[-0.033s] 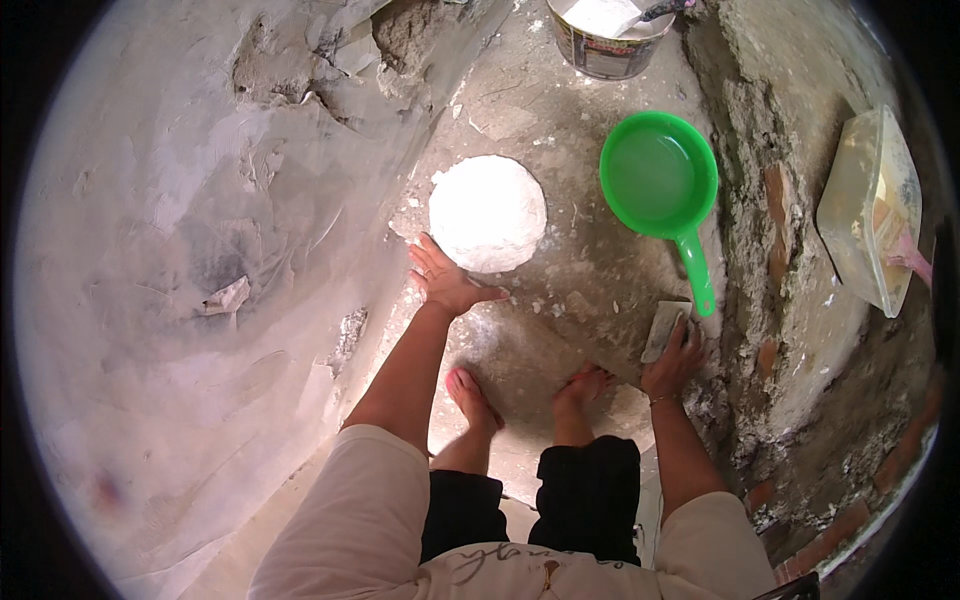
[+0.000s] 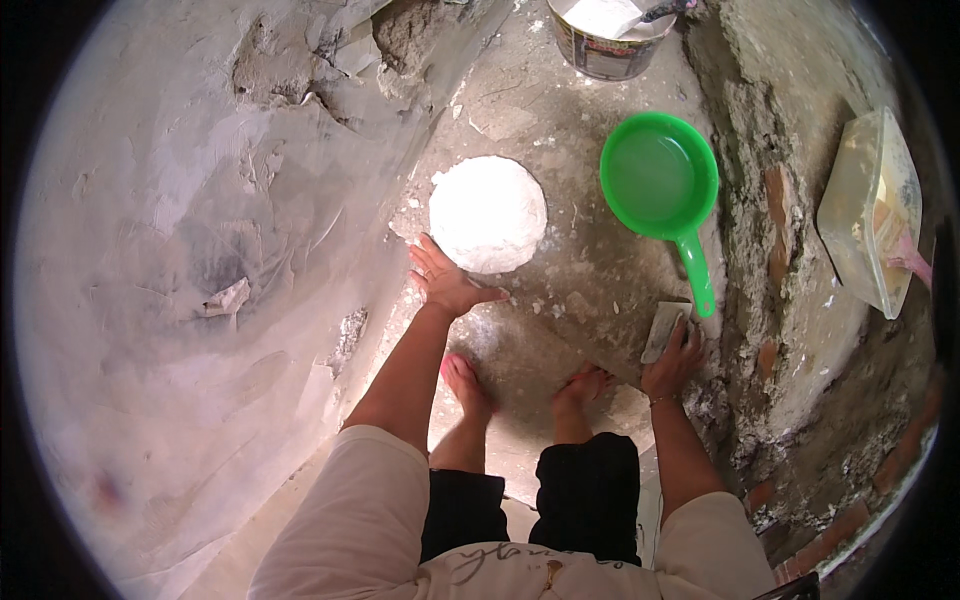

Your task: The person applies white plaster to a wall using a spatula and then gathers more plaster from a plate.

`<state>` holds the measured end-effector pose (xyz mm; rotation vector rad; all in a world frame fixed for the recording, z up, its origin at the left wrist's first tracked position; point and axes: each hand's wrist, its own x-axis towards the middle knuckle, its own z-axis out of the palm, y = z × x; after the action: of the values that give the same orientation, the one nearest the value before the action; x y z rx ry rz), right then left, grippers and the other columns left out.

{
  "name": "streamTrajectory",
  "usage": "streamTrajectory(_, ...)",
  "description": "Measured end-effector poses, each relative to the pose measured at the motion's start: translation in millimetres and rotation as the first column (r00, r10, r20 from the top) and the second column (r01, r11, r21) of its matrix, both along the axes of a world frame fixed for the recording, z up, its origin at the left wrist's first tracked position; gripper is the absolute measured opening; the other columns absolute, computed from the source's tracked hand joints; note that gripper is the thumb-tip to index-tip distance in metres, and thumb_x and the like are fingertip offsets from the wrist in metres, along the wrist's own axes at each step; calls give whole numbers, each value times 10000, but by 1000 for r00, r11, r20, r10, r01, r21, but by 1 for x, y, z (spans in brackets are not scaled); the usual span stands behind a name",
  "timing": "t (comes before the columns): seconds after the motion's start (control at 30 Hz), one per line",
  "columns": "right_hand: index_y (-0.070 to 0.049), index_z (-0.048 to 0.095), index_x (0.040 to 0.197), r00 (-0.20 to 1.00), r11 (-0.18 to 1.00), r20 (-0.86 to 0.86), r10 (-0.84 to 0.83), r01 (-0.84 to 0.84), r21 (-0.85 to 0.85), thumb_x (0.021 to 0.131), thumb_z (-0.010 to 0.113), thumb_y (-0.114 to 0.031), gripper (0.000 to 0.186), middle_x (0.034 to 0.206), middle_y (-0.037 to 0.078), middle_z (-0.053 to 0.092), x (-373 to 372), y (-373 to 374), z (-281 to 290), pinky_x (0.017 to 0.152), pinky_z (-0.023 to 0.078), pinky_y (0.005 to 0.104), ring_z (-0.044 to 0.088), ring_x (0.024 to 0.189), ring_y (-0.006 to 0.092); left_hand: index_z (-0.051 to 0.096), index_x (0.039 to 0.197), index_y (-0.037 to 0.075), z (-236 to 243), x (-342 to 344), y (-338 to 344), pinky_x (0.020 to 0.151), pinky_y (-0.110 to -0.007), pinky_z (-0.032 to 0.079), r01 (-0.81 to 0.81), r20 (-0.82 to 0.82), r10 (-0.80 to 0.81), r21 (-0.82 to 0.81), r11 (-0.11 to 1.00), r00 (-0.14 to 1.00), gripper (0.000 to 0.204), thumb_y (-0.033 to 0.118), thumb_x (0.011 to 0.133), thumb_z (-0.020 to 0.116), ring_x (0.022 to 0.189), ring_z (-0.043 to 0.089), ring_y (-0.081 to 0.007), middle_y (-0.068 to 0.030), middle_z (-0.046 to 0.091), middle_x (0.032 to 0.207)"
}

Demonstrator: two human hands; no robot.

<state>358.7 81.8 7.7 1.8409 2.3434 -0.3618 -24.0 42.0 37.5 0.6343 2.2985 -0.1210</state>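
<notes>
Your left hand point(image 2: 445, 283) hovers with the palm spread, fingers loose and gripping nothing, right at the 7 o'clock edge of the white plaster mound point(image 2: 488, 213) heaped on the concrete floor point(image 2: 560, 110). If that palm drops onto the rim, I'd expect the loose powder to smear and scatter across the already littered floor, and it could drift toward your bare feet point(image 2: 470, 385) just below.

Your right hand point(image 2: 672, 362) is closed around a flat scraper blade point(image 2: 663, 328), which sits at about 4 o'clock from the mound, touching or nearly touching the handle end of the green plastic scoop point(image 2: 658, 180). A nudge there could tip or slide the scoop; whether it holds water I cannot tell.

Both arms reach forward and down from a stooped stance, the left one nearly straight, the right bent closer in. At 1 o'clock stands a paint tin point(image 2: 605, 40), and at 3 o'clock a pale plastic tray point(image 2: 868, 215) leans on the crumbling wall point(image 2: 790, 300).
</notes>
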Motion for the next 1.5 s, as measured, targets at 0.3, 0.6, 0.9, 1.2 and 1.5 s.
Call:
streamTrajectory(0.3,-52,403,1406,989,988,-15,147,-147,-42,731,694,-161,743,1389,256,371,-15,-6,42,1077,240,578,327,1299,448,-228,1400,-102,-10,-4,-15,1115,-564,-93,-6,72,-10,230,973,997,1636,501,407,923,1396,-235,-447,-369,-186,1480)
streamTrajectory(0.6,48,594,1127,669,812,-552,-498,136,-567,822,650,-148,368,1049,229,650,-127,28,97,863,482,400,632,991,362,128,1467,-29,16,7,-26,1150,-500,117,-91,-32,120,476,875,992,1179,334,615,856,1419,69,-472,-358,-41,1505)
streamTrajectory(0.9,41,607,1055,438,792,-676,-593,164,-589,805,687,-66,283,947,142,694,-219,71,53,773,511,327,665,864,203,515,1282,-44,-10,-27,4,927,-371,397,-58,-140,252,761,646,957,391,134,934,522,1033,477,-289,-170,481,1128)
streamTrajectory(1.2,31,609,992,475,873,-732,-488,291,-392,789,720,-101,266,923,166,694,-235,80,21,788,511,362,679,848,278,568,1257,-5,-11,-36,16,883,-336,432,-240,90,250,696,677,964,368,152,925,545,962,527,-271,-156,518,1044)
streamTrajectory(1.5,27,628,989,457,880,-752,-474,230,-415,804,724,-26,216,910,87,698,-237,104,4,713,522,303,645,805,133,297,1406,-84,2,-57,10,919,-353,450,75,54,-137,619,782,989,993,202,620,833,1078,505,-317,-190,426,1196)
